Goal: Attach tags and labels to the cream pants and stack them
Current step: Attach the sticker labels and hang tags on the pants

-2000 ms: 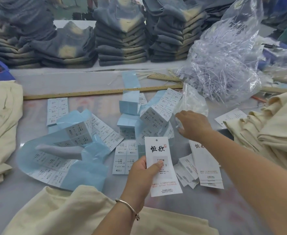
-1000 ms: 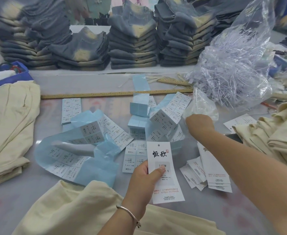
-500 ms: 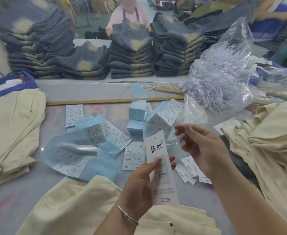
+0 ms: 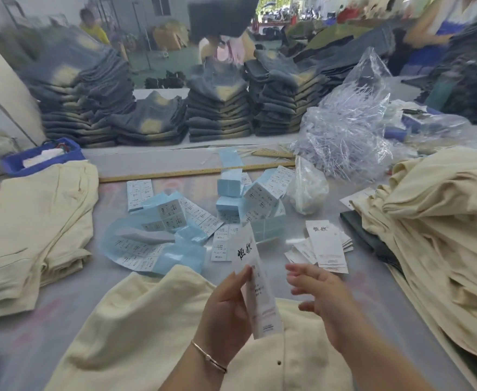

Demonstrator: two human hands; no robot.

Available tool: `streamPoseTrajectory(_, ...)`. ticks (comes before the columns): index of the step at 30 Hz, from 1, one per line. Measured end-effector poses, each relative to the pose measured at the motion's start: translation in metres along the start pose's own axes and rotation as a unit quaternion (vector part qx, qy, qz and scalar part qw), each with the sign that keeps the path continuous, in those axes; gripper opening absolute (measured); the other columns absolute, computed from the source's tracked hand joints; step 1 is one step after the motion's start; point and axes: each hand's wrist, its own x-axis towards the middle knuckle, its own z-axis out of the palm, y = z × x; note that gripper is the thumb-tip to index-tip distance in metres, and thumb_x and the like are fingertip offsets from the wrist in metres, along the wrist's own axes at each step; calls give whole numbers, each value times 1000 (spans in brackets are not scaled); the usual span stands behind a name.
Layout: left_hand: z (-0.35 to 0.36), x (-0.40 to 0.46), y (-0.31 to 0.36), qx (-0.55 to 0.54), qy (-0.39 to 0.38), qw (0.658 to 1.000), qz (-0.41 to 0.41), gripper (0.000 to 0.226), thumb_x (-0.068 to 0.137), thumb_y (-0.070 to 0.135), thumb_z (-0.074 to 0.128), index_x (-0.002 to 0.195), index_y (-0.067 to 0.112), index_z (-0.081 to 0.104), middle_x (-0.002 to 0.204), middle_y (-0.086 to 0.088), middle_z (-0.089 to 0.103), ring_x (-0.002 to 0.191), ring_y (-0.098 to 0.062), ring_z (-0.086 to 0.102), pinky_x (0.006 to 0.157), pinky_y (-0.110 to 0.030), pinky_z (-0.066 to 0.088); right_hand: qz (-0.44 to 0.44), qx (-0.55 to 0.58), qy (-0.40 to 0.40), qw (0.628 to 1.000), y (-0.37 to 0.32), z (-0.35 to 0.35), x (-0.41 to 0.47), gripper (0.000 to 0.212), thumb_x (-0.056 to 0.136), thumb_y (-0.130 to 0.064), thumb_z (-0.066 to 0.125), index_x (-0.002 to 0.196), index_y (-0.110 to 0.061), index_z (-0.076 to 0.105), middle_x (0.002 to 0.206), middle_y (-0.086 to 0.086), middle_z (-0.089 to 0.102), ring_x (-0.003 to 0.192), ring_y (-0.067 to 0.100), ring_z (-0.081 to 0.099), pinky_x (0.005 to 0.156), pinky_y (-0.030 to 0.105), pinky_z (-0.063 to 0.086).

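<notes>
left hand (image 4: 226, 303) pinches a white hang tag (image 4: 255, 280) above cream pants (image 4: 152, 334); right hand (image 4: 320, 294) beside it, fingers loosely spread; blue bin (image 4: 14, 165) holds white material.

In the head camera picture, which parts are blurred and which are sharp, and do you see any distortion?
Head view: the far background and the dark denim stacks are smeared by motion blur; the right hand is slightly blurred. The hang tag in the left hand is soft, its small print unreadable. The wooden ruler bends a little, a wide-angle effect. Lighting is soft and even, with glare on the clear plastic bag.
</notes>
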Motion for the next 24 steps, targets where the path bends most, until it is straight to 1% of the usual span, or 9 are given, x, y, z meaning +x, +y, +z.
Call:
streamPoseTrajectory(2, -2, -5, -4, 43, -14, 999, 15, 23, 81, 17, 63, 98, 2, 68, 84, -9, 71, 74, -18, 69, 63, -29, 56, -8, 0, -33, 999, -1, 7, -9, 11, 81, -18, 70, 86, -14, 79, 99, 4, 73, 84, 15, 60, 70, 30, 47)
streamPoseTrajectory(4, 0, -11, -10, 102, -34, 994, 27, 28, 84, 18, 65, 105, 0, 71, 99, -16, 71, 89, -24, 69, 73, -33, 56, -9, 1, -81, 997, -3, 16, -17, 16, 83, -22, 68, 87, -11, 79, 100, 12, 73, 88, 17, 62, 77, 33, 47)
streamPoseTrajectory(6, 4, -17, -16, 160, -34, 986, 41, 44, 82, 25, 69, 115, -3, 66, 111, -25, 65, 101, -32, 62, 84, -41, 51, -14, 3, -115, 993, -3, 22, -23, 17, 83, -16, 64, 90, -7, 78, 102, 18, 72, 86, 20, 62, 78, 33, 46)
streamPoseTrajectory(8, 5, -23, -19, 190, -14, 980, 50, 52, 80, 27, 72, 120, -5, 62, 116, -29, 61, 102, -35, 58, 87, -44, 47, -11, 11, -119, 993, -3, 25, -26, 16, 80, -8, 64, 88, -5, 77, 101, 23, 71, 84, 23, 61, 80, 36, 44)
streamPoseTrajectory(11, -1, -28, -21, 217, -5, 975, 55, 44, 77, 23, 72, 115, 0, 68, 110, -26, 67, 92, -31, 66, 75, -36, 54, 9, 11, -119, 993, -1, 24, -26, 17, 81, -2, 61, 91, 1, 75, 100, 29, 68, 83, 28, 57, 80, 41, 40)
streamPoseTrajectory(15, -1, -33, -18, 270, 21, 960, 66, 31, 80, 12, 72, 107, -2, 70, 102, -27, 70, 86, -34, 67, 65, -33, 55, 48, -65, -127, 989, 4, 21, -25, 23, 86, -8, 54, 96, 0, 74, 79, 9, 70, 73, 21, 54, 71, 36, 39)
streamPoseTrajectory(19, 5, -40, -15, 331, 35, 941, 66, 17, 90, 0, 56, 98, -4, 70, 84, -19, 72, 69, -22, 68, 58, -26, 53, 72, -50, -119, 989, 13, 21, -30, 27, 85, -5, 51, 88, -8, 78, 83, 11, 72, 73, 20, 60, 71, 33, 45)
streamPoseTrajectory(21, 9, -43, -13, 353, 36, 933, 65, 16, 92, -3, 54, 97, -5, 69, 80, -16, 72, 65, -19, 68, 56, -25, 52, 63, -22, -107, 992, 17, 22, -32, 29, 85, -1, 53, 80, -12, 79, 82, 11, 74, 66, 17, 64, 63, 26, 50)
streamPoseTrajectory(24, 10, -42, -11, 396, 34, 915, 72, 16, 93, -1, 54, 101, -3, 68, 84, -16, 73, 73, -24, 69, 64, -29, 54, 47, 12, -96, 994, 21, 22, -34, 27, 86, 2, 55, 76, -8, 79, 78, 13, 75, 59, 13, 66, 54, 24, 51)
